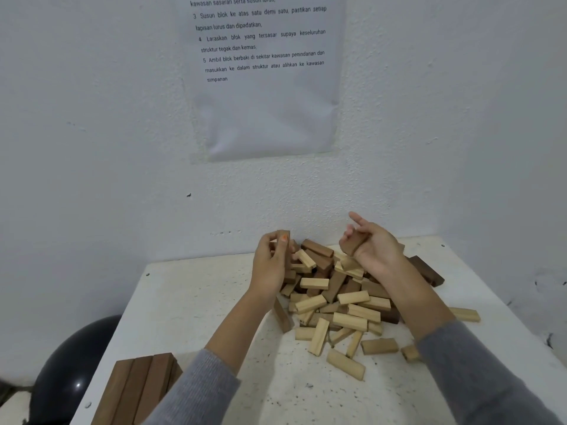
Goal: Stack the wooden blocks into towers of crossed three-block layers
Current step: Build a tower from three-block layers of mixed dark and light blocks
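White speckled table (190,302), set against a white wall (92,118) bearing a printed sheet (264,87). Pile of wooden blocks (337,299), light and dark, heaped at the table's far middle, with strays lying toward the near edge. Left hand (271,265): raised over the pile's left side, pinching one dark block (283,236) upright. Right hand (377,250): raised over the pile's right, fingers curled round a second dark block (352,245). Three dark blocks (138,384) side by side at the near left corner. Black ball (70,378) beside the table's left edge.
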`<act>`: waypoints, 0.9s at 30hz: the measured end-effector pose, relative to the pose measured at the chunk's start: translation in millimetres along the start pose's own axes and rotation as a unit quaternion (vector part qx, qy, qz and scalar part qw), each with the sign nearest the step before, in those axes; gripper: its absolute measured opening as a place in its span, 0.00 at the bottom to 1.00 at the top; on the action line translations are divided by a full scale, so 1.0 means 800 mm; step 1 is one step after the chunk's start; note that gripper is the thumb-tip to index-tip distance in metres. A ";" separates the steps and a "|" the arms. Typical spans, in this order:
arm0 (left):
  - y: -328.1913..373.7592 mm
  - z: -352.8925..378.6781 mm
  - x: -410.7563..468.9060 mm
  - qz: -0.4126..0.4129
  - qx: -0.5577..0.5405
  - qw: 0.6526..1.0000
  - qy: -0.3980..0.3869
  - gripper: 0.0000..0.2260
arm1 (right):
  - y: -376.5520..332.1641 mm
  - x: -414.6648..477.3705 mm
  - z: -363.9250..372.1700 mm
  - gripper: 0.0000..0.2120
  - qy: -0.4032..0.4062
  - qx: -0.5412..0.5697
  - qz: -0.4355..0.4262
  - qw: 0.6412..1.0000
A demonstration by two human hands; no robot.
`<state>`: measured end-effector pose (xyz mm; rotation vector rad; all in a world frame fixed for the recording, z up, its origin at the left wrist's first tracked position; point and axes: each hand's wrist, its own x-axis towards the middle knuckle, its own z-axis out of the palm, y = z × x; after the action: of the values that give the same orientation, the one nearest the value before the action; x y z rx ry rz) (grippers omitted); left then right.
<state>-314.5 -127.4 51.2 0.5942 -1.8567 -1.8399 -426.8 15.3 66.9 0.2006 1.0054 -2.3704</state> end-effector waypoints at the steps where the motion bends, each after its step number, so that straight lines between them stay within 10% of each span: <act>1: 0.002 0.001 0.001 0.006 -0.014 1.000 -0.004 0.06 | 0.001 0.004 0.001 0.12 0.011 -0.118 -0.018 0.993; 3: 0.004 0.001 0.004 0.016 -0.022 1.000 -0.016 0.10 | 0.005 0.011 0.002 0.12 0.031 -0.417 -0.089 0.904; 6: 0.005 0.002 0.006 0.011 -0.020 0.999 -0.028 0.11 | 0.014 0.019 0.004 0.09 0.030 -0.709 -0.215 0.670; 13: -0.006 0.003 0.009 0.002 -0.036 0.999 -0.019 0.11 | 0.025 0.032 0.010 0.18 0.016 -0.904 -0.173 0.390; 22: 0.000 -0.008 -0.002 -0.008 -0.017 1.000 -0.008 0.10 | 0.024 0.026 0.017 0.14 0.022 -0.889 -0.190 0.416; 27: 0.009 -0.020 -0.020 -0.001 -0.016 1.000 -0.002 0.11 | 0.029 0.003 0.019 0.10 0.039 -0.794 -0.279 0.539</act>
<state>-292.1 -130.4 58.0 0.5807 -1.8273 -1.8695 -414.9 -9.6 63.0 -0.8099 3.0359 -0.8209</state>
